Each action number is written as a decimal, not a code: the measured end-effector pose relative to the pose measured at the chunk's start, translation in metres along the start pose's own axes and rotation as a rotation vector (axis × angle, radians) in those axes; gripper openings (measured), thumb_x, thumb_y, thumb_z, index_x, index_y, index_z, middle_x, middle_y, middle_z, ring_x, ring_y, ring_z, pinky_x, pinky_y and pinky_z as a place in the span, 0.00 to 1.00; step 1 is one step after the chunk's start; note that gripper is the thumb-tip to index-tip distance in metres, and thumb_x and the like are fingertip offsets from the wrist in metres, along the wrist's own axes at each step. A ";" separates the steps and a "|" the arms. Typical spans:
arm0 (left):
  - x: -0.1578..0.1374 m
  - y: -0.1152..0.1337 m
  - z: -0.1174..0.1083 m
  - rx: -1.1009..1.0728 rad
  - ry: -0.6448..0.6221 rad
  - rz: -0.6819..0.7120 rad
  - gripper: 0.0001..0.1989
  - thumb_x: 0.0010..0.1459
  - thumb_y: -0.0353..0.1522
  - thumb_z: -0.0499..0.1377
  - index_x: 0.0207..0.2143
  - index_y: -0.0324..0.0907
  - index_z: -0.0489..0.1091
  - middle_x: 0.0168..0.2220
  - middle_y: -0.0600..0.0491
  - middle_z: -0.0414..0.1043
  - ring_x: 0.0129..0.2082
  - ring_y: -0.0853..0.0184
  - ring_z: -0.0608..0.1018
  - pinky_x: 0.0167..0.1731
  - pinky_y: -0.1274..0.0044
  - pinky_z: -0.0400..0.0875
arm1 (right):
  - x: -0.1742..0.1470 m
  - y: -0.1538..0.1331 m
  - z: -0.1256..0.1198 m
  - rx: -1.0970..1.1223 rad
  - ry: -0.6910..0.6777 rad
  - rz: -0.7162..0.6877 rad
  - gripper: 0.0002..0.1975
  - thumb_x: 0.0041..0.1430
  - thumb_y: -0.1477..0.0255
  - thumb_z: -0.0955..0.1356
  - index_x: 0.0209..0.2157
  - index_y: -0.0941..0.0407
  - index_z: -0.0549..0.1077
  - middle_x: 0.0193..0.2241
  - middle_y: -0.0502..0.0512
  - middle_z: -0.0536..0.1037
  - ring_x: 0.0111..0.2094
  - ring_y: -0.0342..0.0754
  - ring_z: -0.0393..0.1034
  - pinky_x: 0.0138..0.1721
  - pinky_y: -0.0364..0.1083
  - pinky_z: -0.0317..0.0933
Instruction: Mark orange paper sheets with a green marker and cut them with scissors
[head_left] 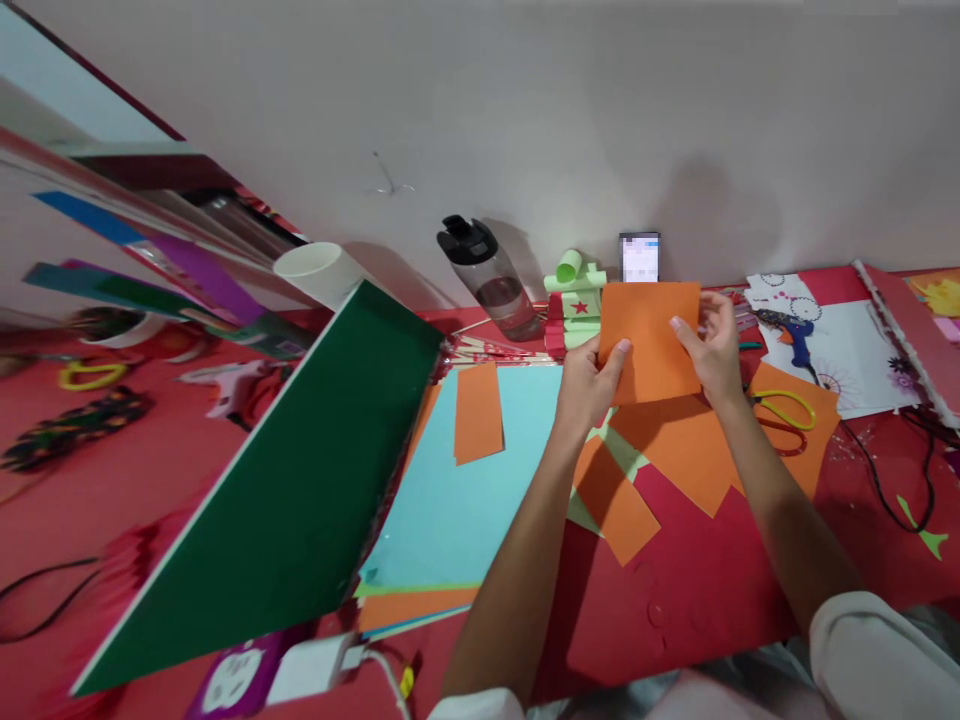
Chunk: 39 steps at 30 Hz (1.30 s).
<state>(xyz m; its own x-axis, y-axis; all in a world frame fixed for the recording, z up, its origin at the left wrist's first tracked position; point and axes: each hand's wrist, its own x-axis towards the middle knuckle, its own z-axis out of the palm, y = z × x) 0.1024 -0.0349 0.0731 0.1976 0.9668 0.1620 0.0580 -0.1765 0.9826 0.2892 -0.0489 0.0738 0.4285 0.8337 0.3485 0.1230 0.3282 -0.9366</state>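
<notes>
Raised above the table, a near-square orange paper sheet point(649, 345) is held upright between both hands. My left hand point(587, 385) pinches its left edge, thumb in front and fingers behind. At the right edge, my right hand point(712, 345) has its thumb on the front, with the fingers partly hidden behind. Below lie more orange sheets point(690, 455) and a narrower orange strip point(616, 500). Yellow-handled scissors point(784, 410) rest on the orange paper near my right forearm. Another orange strip point(478, 412) lies on a light blue sheet point(450, 520).
A dark green board point(300, 500) leans at the left. Along the wall stand a water bottle point(491, 280), green paper rolls with a red star point(577, 305) and a phone point(640, 258). A blue glue gun point(796, 335) with a cable lies at the right; a white charger point(311, 668) is in front.
</notes>
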 end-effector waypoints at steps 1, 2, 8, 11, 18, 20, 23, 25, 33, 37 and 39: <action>0.000 0.002 -0.001 0.072 0.049 0.024 0.16 0.67 0.43 0.61 0.40 0.40 0.79 0.32 0.51 0.81 0.30 0.63 0.78 0.32 0.74 0.71 | -0.001 -0.001 0.002 -0.045 0.054 -0.043 0.26 0.56 0.58 0.77 0.53 0.48 0.70 0.56 0.59 0.77 0.57 0.56 0.74 0.61 0.58 0.68; -0.001 0.004 -0.003 0.155 0.100 0.053 0.15 0.68 0.42 0.60 0.41 0.41 0.80 0.31 0.52 0.79 0.29 0.63 0.77 0.32 0.74 0.70 | -0.002 -0.004 0.003 -0.081 0.086 -0.077 0.27 0.56 0.59 0.77 0.54 0.47 0.70 0.58 0.59 0.75 0.59 0.57 0.72 0.62 0.59 0.67; -0.013 0.011 -0.006 0.527 0.163 0.268 0.19 0.68 0.34 0.60 0.59 0.48 0.79 0.32 0.50 0.80 0.35 0.58 0.80 0.42 0.71 0.72 | -0.028 -0.037 0.026 0.043 -0.364 0.022 0.27 0.54 0.60 0.79 0.53 0.47 0.71 0.56 0.57 0.77 0.57 0.57 0.74 0.58 0.57 0.72; -0.019 0.013 -0.002 0.562 0.168 0.352 0.22 0.68 0.31 0.59 0.63 0.50 0.76 0.40 0.48 0.84 0.43 0.56 0.82 0.46 0.70 0.74 | -0.038 -0.050 0.039 0.162 -0.347 0.076 0.24 0.56 0.57 0.78 0.51 0.48 0.73 0.52 0.57 0.81 0.55 0.57 0.77 0.58 0.56 0.73; -0.020 0.018 0.002 0.494 0.150 0.490 0.20 0.73 0.34 0.57 0.63 0.52 0.76 0.64 0.51 0.77 0.66 0.52 0.75 0.64 0.60 0.69 | -0.043 -0.052 0.052 0.256 -0.170 0.127 0.27 0.58 0.54 0.76 0.57 0.48 0.75 0.50 0.57 0.84 0.59 0.58 0.76 0.61 0.56 0.72; -0.018 0.017 0.000 0.533 0.144 0.498 0.20 0.73 0.34 0.56 0.64 0.52 0.76 0.66 0.50 0.74 0.68 0.51 0.73 0.67 0.58 0.66 | -0.045 -0.049 0.053 0.270 -0.144 0.167 0.27 0.58 0.55 0.75 0.57 0.48 0.75 0.51 0.57 0.83 0.57 0.58 0.77 0.56 0.56 0.75; -0.017 0.016 -0.002 0.563 0.139 0.521 0.21 0.73 0.33 0.56 0.65 0.53 0.75 0.66 0.51 0.73 0.71 0.51 0.70 0.69 0.55 0.62 | -0.048 -0.044 0.055 0.250 -0.099 0.173 0.24 0.60 0.56 0.73 0.55 0.49 0.76 0.52 0.57 0.84 0.56 0.58 0.78 0.56 0.56 0.76; -0.017 0.014 -0.002 0.561 0.144 0.536 0.21 0.73 0.33 0.57 0.64 0.54 0.75 0.66 0.51 0.74 0.72 0.51 0.68 0.71 0.54 0.60 | -0.051 -0.041 0.057 0.244 -0.075 0.151 0.21 0.62 0.56 0.72 0.53 0.51 0.78 0.54 0.58 0.83 0.58 0.58 0.77 0.61 0.56 0.72; -0.010 0.006 -0.015 0.505 0.199 0.562 0.17 0.70 0.36 0.61 0.59 0.57 0.79 0.66 0.50 0.74 0.75 0.49 0.63 0.74 0.51 0.48 | -0.058 -0.048 0.059 0.364 -0.095 0.216 0.23 0.62 0.58 0.72 0.57 0.47 0.77 0.57 0.54 0.82 0.65 0.58 0.71 0.65 0.59 0.69; -0.002 -0.008 -0.037 0.513 0.175 0.584 0.12 0.69 0.38 0.64 0.53 0.56 0.82 0.59 0.49 0.80 0.72 0.48 0.69 0.74 0.49 0.48 | -0.045 -0.064 0.045 0.440 -0.300 0.311 0.29 0.54 0.54 0.77 0.56 0.48 0.76 0.55 0.56 0.83 0.63 0.62 0.73 0.63 0.61 0.72; 0.000 -0.016 -0.046 0.517 0.111 0.571 0.11 0.67 0.39 0.65 0.51 0.57 0.83 0.56 0.49 0.82 0.68 0.48 0.73 0.74 0.47 0.48 | -0.035 -0.064 0.036 0.420 -0.365 0.328 0.30 0.52 0.53 0.78 0.54 0.49 0.76 0.54 0.58 0.84 0.61 0.63 0.75 0.61 0.62 0.73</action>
<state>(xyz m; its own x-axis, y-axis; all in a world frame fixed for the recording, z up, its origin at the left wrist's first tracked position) 0.0560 -0.0233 0.0619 0.2364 0.7084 0.6650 0.4312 -0.6898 0.5816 0.2339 -0.0833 0.1232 0.0429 0.9933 0.1069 -0.3553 0.1151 -0.9276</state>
